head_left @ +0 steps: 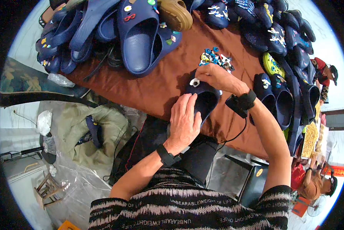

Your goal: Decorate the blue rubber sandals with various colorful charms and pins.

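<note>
A dark navy clog (207, 102) lies near the table's front edge, its foot opening toward me. My left hand (184, 122) grips its side, fingers laid over the upper and thumb by the opening. Above the toe end, my right hand (220, 79) has its fingertips closed together at a small white and black shoe charm (195, 81) on the clog's upper. Whether the charm is fastened there cannot be seen. Just beyond my right hand sits a little heap of colourful shoe charms (214, 56).
Navy clogs (138, 50) pile up at the far left of the brown cloth-covered table (141, 90); more dark clogs (281, 92) crowd the right. A sack (74, 138) with clogs stands on the floor at left. Two other people (310, 184) are at the far right.
</note>
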Action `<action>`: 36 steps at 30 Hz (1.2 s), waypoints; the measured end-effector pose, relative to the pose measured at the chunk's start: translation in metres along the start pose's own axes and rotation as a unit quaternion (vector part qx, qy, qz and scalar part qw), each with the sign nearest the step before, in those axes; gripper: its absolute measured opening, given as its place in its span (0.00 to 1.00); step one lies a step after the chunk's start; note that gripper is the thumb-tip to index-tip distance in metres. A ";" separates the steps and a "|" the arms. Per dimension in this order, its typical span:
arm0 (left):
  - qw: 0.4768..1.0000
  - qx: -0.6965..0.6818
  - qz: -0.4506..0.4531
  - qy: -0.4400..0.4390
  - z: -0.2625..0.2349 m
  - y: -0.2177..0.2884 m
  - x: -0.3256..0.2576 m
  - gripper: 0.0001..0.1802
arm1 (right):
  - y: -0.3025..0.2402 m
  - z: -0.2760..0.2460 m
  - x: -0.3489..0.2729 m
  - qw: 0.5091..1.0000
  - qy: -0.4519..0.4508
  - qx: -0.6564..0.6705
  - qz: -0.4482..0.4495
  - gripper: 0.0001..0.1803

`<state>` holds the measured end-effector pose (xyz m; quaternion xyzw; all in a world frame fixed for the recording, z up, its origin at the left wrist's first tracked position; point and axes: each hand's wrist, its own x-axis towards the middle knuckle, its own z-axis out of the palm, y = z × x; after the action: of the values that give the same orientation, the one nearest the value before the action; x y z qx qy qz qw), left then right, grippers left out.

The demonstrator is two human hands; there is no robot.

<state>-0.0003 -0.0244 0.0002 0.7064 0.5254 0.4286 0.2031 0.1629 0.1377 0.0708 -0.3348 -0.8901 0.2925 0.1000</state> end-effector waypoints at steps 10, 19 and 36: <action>1.000 0.016 0.005 -0.007 0.000 0.001 0.000 0.35 | -0.026 0.003 -0.010 0.959 0.058 -0.278 0.019 0.06; 0.999 0.031 0.007 -0.017 -0.001 0.003 0.002 0.35 | -0.021 0.008 -0.016 0.974 0.027 -0.225 0.014 0.06; 0.997 0.072 0.022 -0.013 0.001 0.001 0.003 0.31 | -0.038 0.001 -0.041 0.975 -0.044 -0.208 0.058 0.12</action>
<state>0.0016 -0.0217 0.0015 0.7359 0.5366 0.3850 0.1494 0.1731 0.0874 0.0936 -0.3862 -0.9140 0.1209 -0.0280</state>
